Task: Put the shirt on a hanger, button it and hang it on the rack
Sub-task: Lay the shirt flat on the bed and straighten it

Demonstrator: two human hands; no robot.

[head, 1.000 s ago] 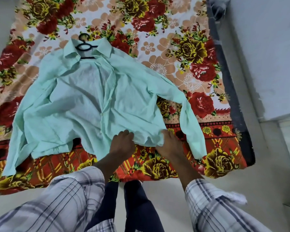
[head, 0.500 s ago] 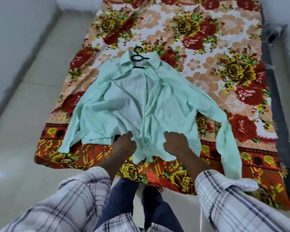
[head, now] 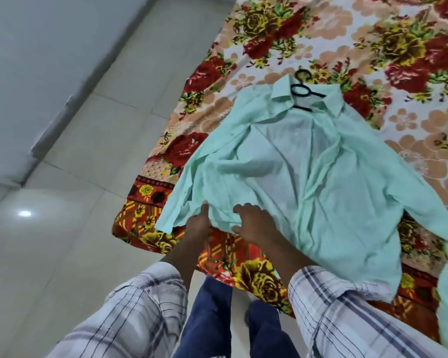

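Both hands are down at the near hem of the one mint-green long-sleeved cotton shirt (head: pixel 321 192), and they're working close together. The left hand (head: pixel 197 226) has its thumb laid on top of the hem while its fingers slip beneath the cloth, out of sight, so it's pinching that edge. The right hand (head: pixel 255 224) sits just beside it, fingers (head: pixel 239 209) bent and slightly spread over a bunched fold, thumb tucked in at the hem, holding the fabric. The shirt lies spread flat on the red, yellow and cream floral blanket (head: pixel 256 275), collar away from the person, front open below the collar, one sleeve trailing off to the right. One thin black hanger (head: pixel 301 91) is inside the neck, its hook poking out past the collar onto the blanket. The blanket lies on a pale tiled floor (head: pixel 75 202). Count two plaid shirt sleeves (head: pixel 130 313) on the person's arms and two dark blue trouser legs (head: pixel 210 306) between them.
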